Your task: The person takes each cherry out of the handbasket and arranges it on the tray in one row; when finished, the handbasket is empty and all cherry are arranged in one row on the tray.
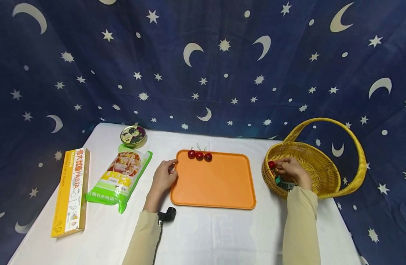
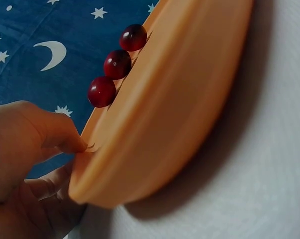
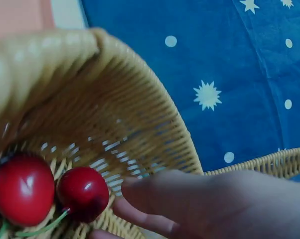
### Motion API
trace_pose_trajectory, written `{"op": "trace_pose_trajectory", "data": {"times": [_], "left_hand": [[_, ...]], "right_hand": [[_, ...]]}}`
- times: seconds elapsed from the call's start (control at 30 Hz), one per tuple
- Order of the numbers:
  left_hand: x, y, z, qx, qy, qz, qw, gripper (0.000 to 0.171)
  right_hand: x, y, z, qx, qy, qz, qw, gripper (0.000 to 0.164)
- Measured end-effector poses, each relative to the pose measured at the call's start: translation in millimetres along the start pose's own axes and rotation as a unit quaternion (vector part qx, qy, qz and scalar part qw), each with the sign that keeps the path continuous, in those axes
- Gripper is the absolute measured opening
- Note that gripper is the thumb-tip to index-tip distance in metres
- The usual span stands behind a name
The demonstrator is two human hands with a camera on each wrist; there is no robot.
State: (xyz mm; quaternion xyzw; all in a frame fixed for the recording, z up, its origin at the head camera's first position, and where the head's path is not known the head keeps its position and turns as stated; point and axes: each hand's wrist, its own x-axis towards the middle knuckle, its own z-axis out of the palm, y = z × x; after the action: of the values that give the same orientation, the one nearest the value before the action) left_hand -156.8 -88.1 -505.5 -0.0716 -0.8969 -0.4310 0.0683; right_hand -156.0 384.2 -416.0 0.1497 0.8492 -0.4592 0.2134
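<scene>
Cherry (image 1: pixel 271 164) sits pinched in right hand (image 1: pixel 290 170) at basket (image 1: pixel 322 173) rim; lift it by light fingertip pressure, while left hand (image 1: pixel 164 177) grips tray (image 1: pixel 216 184) edge, steadying it on tabletop (image 1: pixel 223 235).

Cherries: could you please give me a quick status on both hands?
Left hand grips orange tray corner. Right hand in yellow basket, holding a cherry. Three cherries on tray. Nothing blocking.

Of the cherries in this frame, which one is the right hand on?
The cherry at the near-left rim of the wicker basket, at the right hand's fingertips. The other three cherries sit in a row along the orange tray's far edge.
</scene>
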Motion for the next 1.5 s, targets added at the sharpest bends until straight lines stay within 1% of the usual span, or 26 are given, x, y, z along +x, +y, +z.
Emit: {"op": "trace_pose_trajectory", "data": {"times": [0.1,0.13,0.27,0.33,0.4,0.47,0.6,0.7,0.8,0.87,0.97,1.03,1.1,1.17,1.23,1.33,1.4,1.5], "left_hand": [[0.0,-0.5,0.8,-0.001,-0.001,0.001,1.0000,0.043],[-0.1,-0.7,0.9,0.000,-0.001,0.001,1.0000,0.043],[-0.6,-1.3,0.5,-0.003,-0.002,-0.002,1.0000,0.044],[-0.6,-1.7,0.3,-0.004,0.000,0.000,1.0000,0.044],[-0.4,-2.0,0.5,-0.003,0.002,0.002,1.0000,0.043],[0.1,-2.3,0.8,-0.002,0.004,0.005,1.0000,0.043],[-0.2,-1.5,1.0,-0.002,0.005,0.007,1.0000,0.043],[-0.7,-1.2,1.1,-0.002,0.005,0.008,1.0000,0.043],[-1.0,-0.8,0.8,-0.003,0.004,0.008,1.0000,0.043],[-0.9,-0.3,0.6,0.000,0.003,0.009,1.0000,0.043],[-0.7,0.1,0.1,0.003,0.004,0.009,0.9999,0.042],[-0.3,-0.1,-0.2,0.005,0.004,0.009,0.9999,0.042],[-0.1,-0.8,-0.6,0.006,0.005,0.008,0.9999,0.043],[0.1,-1.1,-0.7,0.008,0.006,0.009,0.9999,0.043],[0.3,-1.6,-0.8,0.008,0.006,0.011,0.9999,0.043],[0.2,-1.7,-1.0,0.005,0.006,0.011,0.9999,0.043],[0.1,-1.7,-0.8,0.004,0.006,0.011,0.9999,0.043],[-0.3,-2.4,0.3,0.006,0.006,0.011,0.9999,0.043]], "right_hand": [[5.9,2.3,0.2,0.014,0.007,-0.002,1.000,0.042],[7.1,2.6,0.4,0.009,0.004,-0.003,1.000,0.044],[11.3,1.7,2.7,-0.006,-0.024,-0.018,1.000,0.050],[11.9,0.9,3.8,-0.001,-0.041,-0.020,0.999,0.051],[12.5,0.3,4.4,0.015,-0.050,-0.017,0.998,0.046],[11.7,0.1,4.7,0.014,-0.054,-0.015,0.998,0.037],[6.8,0.2,4.5,-0.030,-0.055,-0.021,0.998,0.020],[2.7,0.6,4.4,-0.066,-0.056,-0.029,0.996,0.017],[-3.6,-0.8,5.0,-0.056,-0.043,-0.020,0.997,0.022],[-9.1,-2.5,4.5,-0.043,-0.026,-0.023,0.998,0.031],[-18.9,-6.6,2.8,-0.015,0.029,-0.030,0.999,0.040],[-24.9,-10.4,2.4,0.012,0.072,-0.037,0.997,0.039],[-29.9,-15.5,4.0,0.062,0.121,-0.046,0.990,0.035],[-34.1,-20.8,7.4,0.131,0.155,-0.057,0.978,0.029],[-36.9,-26.5,12.4,0.194,0.174,-0.077,0.962,0.027],[-39.0,-37.2,23.8,0.261,0.190,-0.100,0.941,0.032],[-37.6,-46.2,33.6,0.279,0.199,-0.113,0.933,0.036],[-30.4,-60.8,52.7,0.286,0.210,-0.133,0.925,0.037]]}}
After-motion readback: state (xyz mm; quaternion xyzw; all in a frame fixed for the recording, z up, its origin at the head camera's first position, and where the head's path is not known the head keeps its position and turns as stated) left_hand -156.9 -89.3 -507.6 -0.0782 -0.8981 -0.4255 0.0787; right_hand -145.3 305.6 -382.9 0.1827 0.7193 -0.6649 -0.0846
